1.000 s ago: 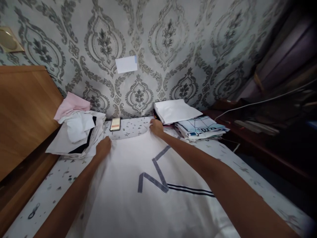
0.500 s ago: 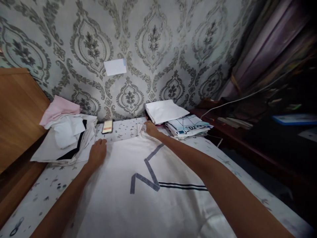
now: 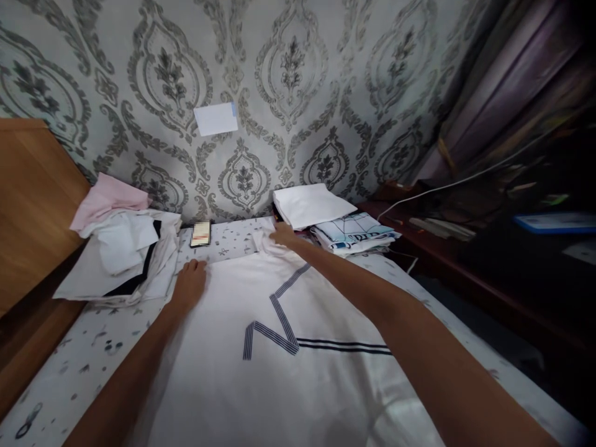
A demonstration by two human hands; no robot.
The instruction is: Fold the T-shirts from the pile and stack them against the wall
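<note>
A white shirt (image 3: pixel 223 323) with a dark striped zigzag and two dark lines lies spread in front of me. My left hand (image 3: pixel 190 282) is at its far left corner, fingers curled over the edge of the cloth. At the bunched collar end, my right hand (image 3: pixel 283 236) is closed on the fabric. My right forearm crosses over the shirt's right side and hides part of it.
The shirt lies on a patterned white sheet (image 3: pixel 97 347). Folded clothes (image 3: pixel 335 208) are stacked at the back right, loose clothes (image 3: pixel 125 248) at the left. A small card-like object (image 3: pixel 200 233) lies near the wall. Wooden furniture (image 3: pixel 32 205) stands left; a white cable (image 3: pixel 433 192) runs right.
My left hand has shifted slightly to the right with the shirt's edge. The bunched cloth by my right hand sits a little flatter. The view has tilted slightly.
</note>
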